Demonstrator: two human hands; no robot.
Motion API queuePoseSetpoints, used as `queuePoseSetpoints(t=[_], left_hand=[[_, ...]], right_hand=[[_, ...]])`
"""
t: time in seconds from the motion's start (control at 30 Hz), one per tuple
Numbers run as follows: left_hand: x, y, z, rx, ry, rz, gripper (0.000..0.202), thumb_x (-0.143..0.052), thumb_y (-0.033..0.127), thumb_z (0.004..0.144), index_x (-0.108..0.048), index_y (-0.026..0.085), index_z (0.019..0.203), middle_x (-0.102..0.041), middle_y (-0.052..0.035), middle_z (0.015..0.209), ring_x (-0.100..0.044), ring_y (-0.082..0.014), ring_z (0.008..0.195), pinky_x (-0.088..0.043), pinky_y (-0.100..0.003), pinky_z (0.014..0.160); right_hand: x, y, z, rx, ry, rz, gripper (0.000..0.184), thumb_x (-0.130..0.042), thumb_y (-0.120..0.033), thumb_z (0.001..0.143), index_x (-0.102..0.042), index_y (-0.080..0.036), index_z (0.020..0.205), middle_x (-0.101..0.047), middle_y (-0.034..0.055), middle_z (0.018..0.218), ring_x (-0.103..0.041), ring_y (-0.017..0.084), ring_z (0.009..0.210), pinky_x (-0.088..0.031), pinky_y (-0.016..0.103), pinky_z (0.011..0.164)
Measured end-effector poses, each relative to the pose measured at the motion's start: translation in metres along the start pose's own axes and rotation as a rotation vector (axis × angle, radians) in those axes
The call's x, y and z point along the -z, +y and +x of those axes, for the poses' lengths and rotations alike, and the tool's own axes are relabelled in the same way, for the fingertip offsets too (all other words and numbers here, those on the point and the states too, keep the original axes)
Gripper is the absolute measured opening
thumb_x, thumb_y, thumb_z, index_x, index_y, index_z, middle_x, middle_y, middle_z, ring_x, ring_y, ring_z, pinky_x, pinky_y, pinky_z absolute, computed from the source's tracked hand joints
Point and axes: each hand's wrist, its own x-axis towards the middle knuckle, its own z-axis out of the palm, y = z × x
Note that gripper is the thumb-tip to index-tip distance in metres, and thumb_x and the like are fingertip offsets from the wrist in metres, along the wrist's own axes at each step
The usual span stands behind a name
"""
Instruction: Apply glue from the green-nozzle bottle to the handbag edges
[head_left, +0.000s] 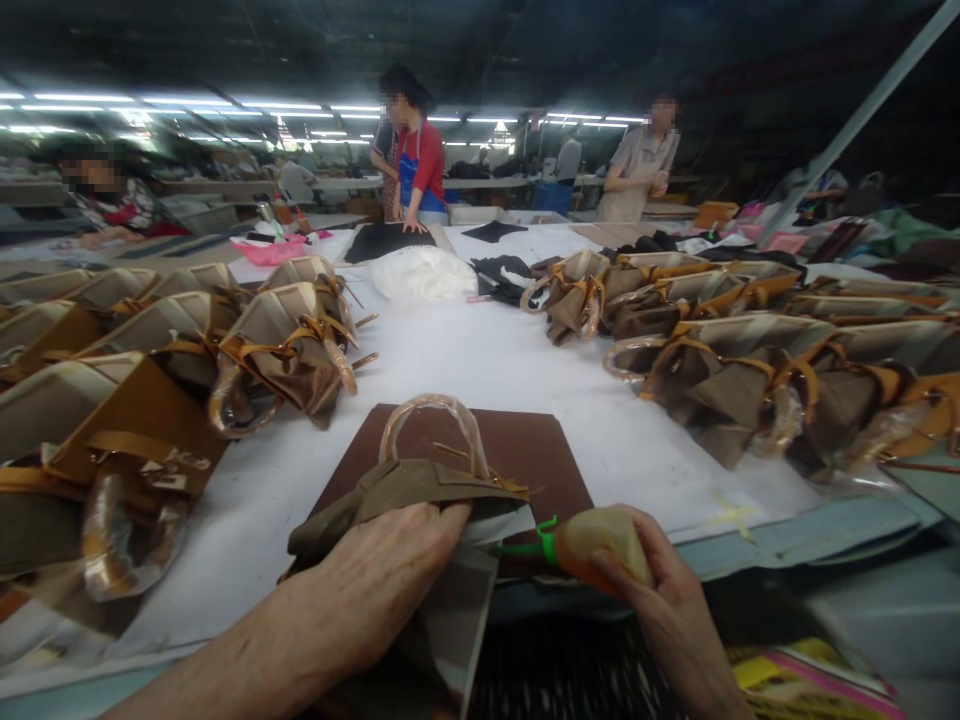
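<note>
My left hand (375, 590) lies over the top edge of an olive-brown handbag (397, 495) at the near edge of the table, fingers curled onto its opening. The bag's plastic-wrapped handle (435, 425) arches up over a dark brown board (525, 450) beneath it. My right hand (645, 590) grips a soft tan squeeze bottle (600, 545) with a green nozzle (536, 545) pointing left toward the bag's side. A pale flap of the bag hangs down below my left hand.
Rows of finished tan-and-brown handbags lie on the left (150, 360) and on the right (750, 350) of the white table (480, 350). A white bundle (424, 272) and black pieces sit farther back. Three people stand or sit at benches behind.
</note>
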Motion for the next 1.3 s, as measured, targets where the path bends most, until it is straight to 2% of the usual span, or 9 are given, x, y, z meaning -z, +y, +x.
queuePoseSetpoints(t=[0.13, 0.4, 0.63, 0.8, 0.97, 1.2, 1.3], left_hand=[[0.002, 0.003, 0.000, -0.006, 0.004, -0.003, 0.054, -0.027, 0.009, 0.083, -0.027, 0.028, 0.133, -0.054, -0.0058, 0.112, -0.053, -0.0222, 0.099, -0.041, -0.034, 0.084], [0.003, 0.000, 0.007, -0.008, 0.023, 0.015, 0.055, -0.032, 0.012, 0.084, -0.023, 0.031, 0.135, -0.052, -0.0052, 0.112, -0.052, -0.0209, 0.099, -0.041, -0.033, 0.083], [-0.001, -0.002, 0.008, -0.013, 0.057, 0.005, 0.046, -0.032, 0.011, 0.084, -0.035, 0.030, 0.126, -0.054, -0.0025, 0.092, -0.054, -0.0191, 0.085, -0.042, -0.032, 0.079], [-0.008, -0.010, 0.008, -0.057, 0.031, -0.001, 0.052, -0.034, 0.009, 0.081, -0.029, 0.027, 0.130, -0.054, -0.0046, 0.096, -0.052, -0.0201, 0.088, -0.040, -0.032, 0.083], [-0.010, -0.008, 0.008, -0.044, 0.021, 0.011, 0.048, -0.031, 0.008, 0.082, -0.032, 0.026, 0.126, -0.052, -0.0045, 0.098, -0.052, -0.0197, 0.093, -0.040, -0.032, 0.087], [-0.014, -0.008, 0.008, -0.106, 0.051, 0.066, 0.049, -0.031, 0.010, 0.085, -0.025, 0.027, 0.131, -0.051, -0.0031, 0.091, -0.053, -0.0189, 0.089, -0.042, -0.030, 0.081], [-0.012, -0.005, 0.008, -0.089, 0.066, 0.077, 0.050, -0.030, 0.009, 0.085, -0.024, 0.026, 0.131, -0.052, -0.0026, 0.089, -0.054, -0.0185, 0.086, -0.042, -0.029, 0.078]], right_hand=[[0.002, 0.001, -0.003, 0.014, 0.007, -0.039, 0.053, -0.065, -0.055, 0.066, -0.053, -0.022, 0.105, -0.061, 0.0009, 0.094, -0.054, 0.025, 0.092, -0.044, 0.027, 0.075], [-0.007, -0.002, 0.009, 0.061, 0.051, -0.021, 0.054, -0.064, -0.055, 0.066, -0.052, -0.021, 0.106, -0.061, 0.0026, 0.092, -0.055, 0.026, 0.088, -0.043, 0.034, 0.078], [-0.012, 0.006, 0.016, 0.046, 0.111, 0.022, 0.058, -0.064, -0.054, 0.068, -0.049, -0.020, 0.111, -0.059, 0.0039, 0.098, -0.052, 0.028, 0.095, -0.039, 0.038, 0.086], [-0.005, 0.005, 0.006, 0.016, 0.086, 0.047, 0.056, -0.064, -0.055, 0.068, -0.049, -0.021, 0.111, -0.059, 0.0032, 0.100, -0.053, 0.027, 0.095, -0.041, 0.035, 0.084], [0.001, 0.003, 0.000, 0.038, 0.040, -0.023, 0.054, -0.066, -0.055, 0.065, -0.053, -0.021, 0.104, -0.061, 0.0021, 0.094, -0.054, 0.025, 0.091, -0.044, 0.028, 0.077], [0.002, 0.006, -0.006, 0.012, 0.017, -0.060, 0.055, -0.067, -0.055, 0.062, -0.054, -0.021, 0.104, -0.062, 0.0020, 0.094, -0.055, 0.024, 0.089, -0.046, 0.026, 0.074], [0.005, 0.006, -0.007, 0.000, 0.003, -0.071, 0.056, -0.068, -0.055, 0.061, -0.055, -0.021, 0.103, -0.063, 0.0018, 0.091, -0.055, 0.024, 0.087, -0.046, 0.026, 0.073]])
